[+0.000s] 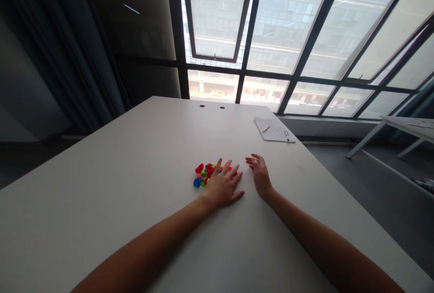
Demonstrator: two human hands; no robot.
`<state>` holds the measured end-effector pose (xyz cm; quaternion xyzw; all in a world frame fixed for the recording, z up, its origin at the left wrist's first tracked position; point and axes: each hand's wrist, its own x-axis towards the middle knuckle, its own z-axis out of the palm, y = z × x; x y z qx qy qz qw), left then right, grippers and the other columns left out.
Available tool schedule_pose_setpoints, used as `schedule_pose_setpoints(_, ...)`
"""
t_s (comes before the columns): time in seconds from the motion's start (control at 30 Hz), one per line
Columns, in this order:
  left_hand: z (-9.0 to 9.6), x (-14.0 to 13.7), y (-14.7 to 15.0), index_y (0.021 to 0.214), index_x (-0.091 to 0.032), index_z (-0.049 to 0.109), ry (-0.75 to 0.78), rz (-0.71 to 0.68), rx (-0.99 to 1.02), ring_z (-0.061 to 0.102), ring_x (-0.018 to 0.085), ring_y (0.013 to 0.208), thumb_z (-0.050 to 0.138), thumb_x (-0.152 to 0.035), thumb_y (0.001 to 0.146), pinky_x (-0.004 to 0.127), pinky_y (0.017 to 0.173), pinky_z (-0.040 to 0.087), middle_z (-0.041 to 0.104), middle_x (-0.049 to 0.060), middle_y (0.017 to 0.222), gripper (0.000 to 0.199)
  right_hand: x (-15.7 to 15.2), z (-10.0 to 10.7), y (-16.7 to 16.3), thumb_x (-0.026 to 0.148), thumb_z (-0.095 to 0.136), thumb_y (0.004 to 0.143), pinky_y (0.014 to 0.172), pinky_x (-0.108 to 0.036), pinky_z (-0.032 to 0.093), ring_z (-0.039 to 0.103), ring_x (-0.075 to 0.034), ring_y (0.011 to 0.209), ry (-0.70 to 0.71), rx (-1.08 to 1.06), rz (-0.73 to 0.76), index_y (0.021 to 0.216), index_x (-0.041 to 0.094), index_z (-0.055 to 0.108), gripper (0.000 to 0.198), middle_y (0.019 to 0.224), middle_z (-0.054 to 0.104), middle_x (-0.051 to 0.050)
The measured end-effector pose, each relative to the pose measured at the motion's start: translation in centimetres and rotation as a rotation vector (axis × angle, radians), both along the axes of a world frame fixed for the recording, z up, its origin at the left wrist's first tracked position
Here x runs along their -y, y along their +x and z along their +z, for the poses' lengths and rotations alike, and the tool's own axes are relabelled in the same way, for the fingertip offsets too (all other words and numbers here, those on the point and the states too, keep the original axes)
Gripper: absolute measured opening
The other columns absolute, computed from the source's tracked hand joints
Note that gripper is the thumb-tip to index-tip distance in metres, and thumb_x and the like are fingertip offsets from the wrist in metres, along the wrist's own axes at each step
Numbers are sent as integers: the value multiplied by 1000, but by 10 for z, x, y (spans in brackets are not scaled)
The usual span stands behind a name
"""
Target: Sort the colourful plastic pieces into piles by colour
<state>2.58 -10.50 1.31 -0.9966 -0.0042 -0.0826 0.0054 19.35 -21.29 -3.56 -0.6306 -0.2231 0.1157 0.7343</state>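
Note:
A small heap of colourful plastic pieces (203, 173), red, blue, green and orange, lies on the white table (135, 162). Over the right part of the heap, my left hand (223, 185) is spread palm down with its fingers apart, hiding some of the pieces. Whether its palm touches them I cannot tell. My right hand (260, 174) is a short way to the right of the heap, thumb side up, fingers loosely curved toward the left hand. Nothing shows in its grasp.
Sheets of paper (276, 131) with writing lie near the table's right edge, with a pen (287, 136) and a white stick-like item (266, 128) on them. Two round holes sit near the far edge. Beyond are windows, a dark curtain (64, 49) and another table (407, 123).

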Motion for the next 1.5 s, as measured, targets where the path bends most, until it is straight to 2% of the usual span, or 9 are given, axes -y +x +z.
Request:
schedule_pose_setpoints(0.23,-1,-6,8,155,-35,54,-31,88,19,32,47,153,38,-70,102,80,121,5,45,12,165,65,0,-3,2,56,58,93,100,-47,52,71,-27,107,-21,44,12,117,25,61,40,111,76,-9)
schedule_pose_setpoints(0.47,-1,-13,7,148,-32,59,-51,127,-22,44,41,147,43,-61,104,72,119,26,49,14,161,55,2,-5,2,58,53,96,99,-46,51,71,-27,107,-96,110,34,117,25,62,40,109,78,-8)
schedule_pose_setpoints(0.57,-2,-14,6,142,-31,62,-63,132,3,49,39,142,45,-56,104,68,118,30,51,13,159,48,2,-6,2,58,53,96,97,-44,52,71,-26,106,-103,132,40,115,26,64,39,106,78,-7)
schedule_pose_setpoints(0.7,-1,-15,3,139,-31,64,-46,140,20,50,38,141,45,-55,105,68,120,27,54,12,156,46,1,-7,3,58,54,96,96,-43,52,72,-26,105,-114,154,47,114,26,64,38,104,79,-7)
schedule_pose_setpoints(0.87,1,-19,-9,138,-30,65,27,126,64,39,38,150,42,-55,106,67,127,8,59,11,152,47,1,-10,4,57,53,98,98,-42,50,71,-25,106,-134,185,65,118,25,63,39,106,79,-7)
schedule_pose_setpoints(1.0,1,-23,-20,143,-36,63,-7,177,56,31,42,154,42,-58,105,78,122,-1,56,8,155,48,2,-8,2,58,52,97,93,-41,50,71,-26,104,-150,206,72,118,24,63,41,104,79,-7)
schedule_pose_setpoints(1.17,2,-30,-29,146,-41,60,-72,236,-21,36,45,149,42,-59,105,86,113,10,48,9,163,48,3,-3,1,59,52,96,83,-39,51,70,-25,90,-188,243,63,116,24,63,42,100,80,-8)
schedule_pose_setpoints(1.27,3,-36,-34,146,-40,60,-74,256,-35,35,44,150,42,-58,105,83,114,17,46,9,164,48,3,1,0,59,54,94,78,-37,51,66,-24,79,-208,247,54,115,25,65,42,99,81,-7)
schedule_pose_setpoints(1.5,4,-61,-56,147,-39,60,-58,301,-43,34,42,152,40,-59,105,75,117,20,47,7,164,50,5,9,-4,60,55,91,64,-33,44,56,-20,66,-240,254,72,112,25,64,41,95,80,-6)
